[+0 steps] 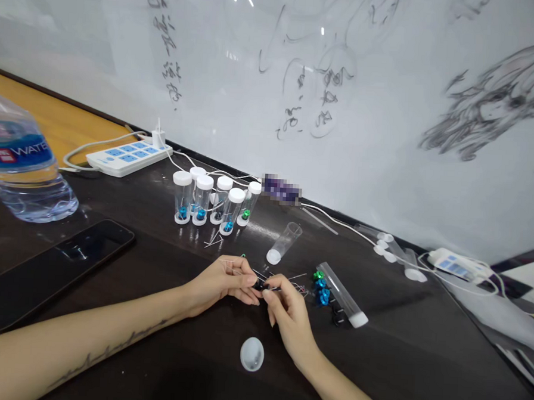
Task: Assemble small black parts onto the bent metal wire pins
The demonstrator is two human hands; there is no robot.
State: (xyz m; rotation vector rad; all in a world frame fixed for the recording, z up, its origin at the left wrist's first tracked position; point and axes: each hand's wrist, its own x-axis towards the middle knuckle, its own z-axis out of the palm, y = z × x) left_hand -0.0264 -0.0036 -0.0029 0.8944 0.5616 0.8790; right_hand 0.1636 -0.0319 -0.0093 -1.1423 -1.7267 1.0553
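Observation:
My left hand (229, 281) and my right hand (290, 317) meet over the dark table, both pinching a small black part (259, 284) between thumb and fingers. Its exact kind is too small to make out. Thin pale wire-like strips (230, 264) stick out by my left fingers. More thin strips (297, 285) lie behind my right hand. To the right are small blue parts (323, 293), a green part (318, 275) and small black pieces (337, 315). Just below my hands sits a round white cap (252, 354) with something small and dark in it.
Several white-capped clear tubes (203, 199) with small coloured parts stand behind. A clear tube (285, 243) and a long capped tube (342, 295) lie nearer. At left are a phone (52, 272), water bottle (23, 157) and power strip (128, 156). A whiteboard (236, 103) borders the back.

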